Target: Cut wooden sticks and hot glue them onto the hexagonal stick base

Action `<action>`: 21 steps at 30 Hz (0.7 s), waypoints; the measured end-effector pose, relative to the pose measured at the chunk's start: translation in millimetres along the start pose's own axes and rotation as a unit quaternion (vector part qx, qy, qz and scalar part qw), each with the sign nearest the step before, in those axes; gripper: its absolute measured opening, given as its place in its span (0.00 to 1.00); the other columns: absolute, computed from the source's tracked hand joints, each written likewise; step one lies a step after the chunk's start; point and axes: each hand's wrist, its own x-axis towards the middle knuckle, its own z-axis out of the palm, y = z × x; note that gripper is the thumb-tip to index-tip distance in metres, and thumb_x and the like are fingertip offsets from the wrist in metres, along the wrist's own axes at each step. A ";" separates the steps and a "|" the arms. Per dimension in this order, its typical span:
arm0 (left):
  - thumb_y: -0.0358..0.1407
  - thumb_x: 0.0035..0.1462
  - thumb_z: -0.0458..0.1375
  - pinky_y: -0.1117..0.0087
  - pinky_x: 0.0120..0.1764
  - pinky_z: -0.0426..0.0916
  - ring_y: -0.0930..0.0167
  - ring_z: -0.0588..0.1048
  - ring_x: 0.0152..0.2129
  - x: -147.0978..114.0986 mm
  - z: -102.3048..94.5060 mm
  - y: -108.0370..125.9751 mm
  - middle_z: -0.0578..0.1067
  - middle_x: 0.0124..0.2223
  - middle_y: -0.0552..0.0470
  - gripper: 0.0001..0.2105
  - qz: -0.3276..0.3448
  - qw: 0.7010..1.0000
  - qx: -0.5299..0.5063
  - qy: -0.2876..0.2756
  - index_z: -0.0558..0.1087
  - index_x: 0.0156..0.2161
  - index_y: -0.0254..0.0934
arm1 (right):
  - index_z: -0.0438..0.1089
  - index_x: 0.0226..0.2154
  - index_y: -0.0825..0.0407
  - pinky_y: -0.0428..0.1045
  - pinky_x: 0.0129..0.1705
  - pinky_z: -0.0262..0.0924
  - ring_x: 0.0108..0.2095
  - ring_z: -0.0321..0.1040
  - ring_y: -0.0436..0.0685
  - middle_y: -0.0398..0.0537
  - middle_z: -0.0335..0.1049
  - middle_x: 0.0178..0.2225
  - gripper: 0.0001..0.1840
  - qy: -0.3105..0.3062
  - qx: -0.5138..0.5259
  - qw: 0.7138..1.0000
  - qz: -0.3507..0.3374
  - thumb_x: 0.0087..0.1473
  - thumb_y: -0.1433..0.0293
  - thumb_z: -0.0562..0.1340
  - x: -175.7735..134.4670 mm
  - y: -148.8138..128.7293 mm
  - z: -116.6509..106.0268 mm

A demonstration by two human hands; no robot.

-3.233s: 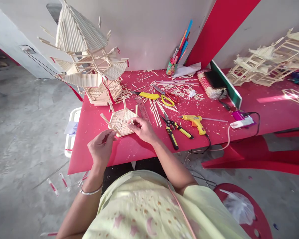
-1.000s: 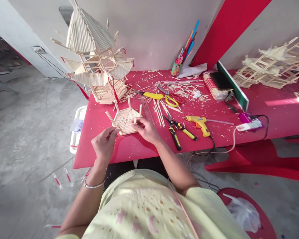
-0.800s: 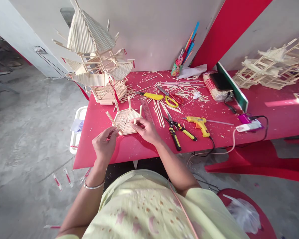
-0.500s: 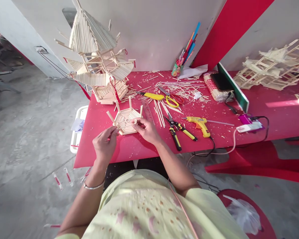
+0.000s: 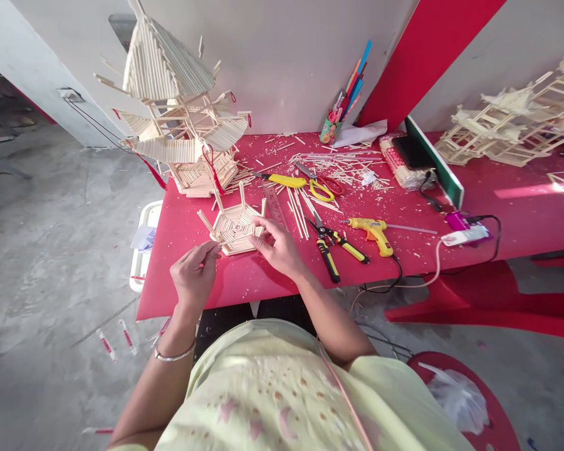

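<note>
- Inside the green patterned cup (image 5: 330,130): pens and coloured strips (image 5: 357,81), leaning right.
- Inside the clear plastic packet (image 5: 407,178): pale sticks, with a flat black device (image 5: 412,152) on top.
- In the white plastic tray (image 5: 134,268) beyond the left edge: bluish-white crumpled material (image 5: 144,238).
- Print on cup and packet too small to read.
- On the red surface (image 5: 244,282), left of centre: a hexagonal base of pale wooden sticks (image 5: 237,228), with short posts upright at corners.
- Left hand (image 5: 193,272) pinched closed at its near-left corner; cannot tell about anything between the fingertips.
- Right hand (image 5: 277,247) at its right side, thumb and forefinger parted.
- Bare red strip between base and near edge; farther right, yellow-and-black cutters (image 5: 328,258), then a yellow glue gun (image 5: 378,238); close behind, a tall stick pagoda (image 5: 164,69).
</note>
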 end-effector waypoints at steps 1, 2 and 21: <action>0.41 0.64 0.61 0.72 0.37 0.74 0.69 0.82 0.29 -1.5 -1.5 0.8 0.83 0.31 0.52 0.09 -0.001 1.000 -0.004 0.003 0.82 0.39 0.40 | 0.70 0.60 0.47 0.52 0.47 0.69 0.38 0.73 0.54 0.54 0.74 0.55 0.26 0.008 -0.032 0.999 -0.012 0.65 0.54 0.63 -6.4 -3.6 -3.7; 0.41 0.64 0.62 0.72 0.37 0.75 0.69 0.82 0.29 -3.4 -2.9 2.0 0.83 0.30 0.52 0.09 -0.002 1.000 -0.010 0.008 0.82 0.39 0.40 | 0.68 0.62 0.46 0.52 0.49 0.69 0.38 0.73 0.55 0.54 0.74 0.56 0.26 0.012 -0.067 0.997 -0.024 0.67 0.54 0.62 -14.1 -7.2 -8.1; 0.39 0.60 0.65 0.73 0.32 0.76 0.71 0.81 0.24 -19.8 16.7 45.2 0.82 0.29 0.53 0.08 -0.140 0.965 -0.205 -0.090 0.81 0.38 0.37 | 0.69 0.60 0.52 0.61 0.53 0.65 0.54 0.70 0.71 0.63 0.73 0.55 0.32 0.113 -0.546 0.818 0.139 0.65 0.47 0.58 -86.8 -0.8 -143.8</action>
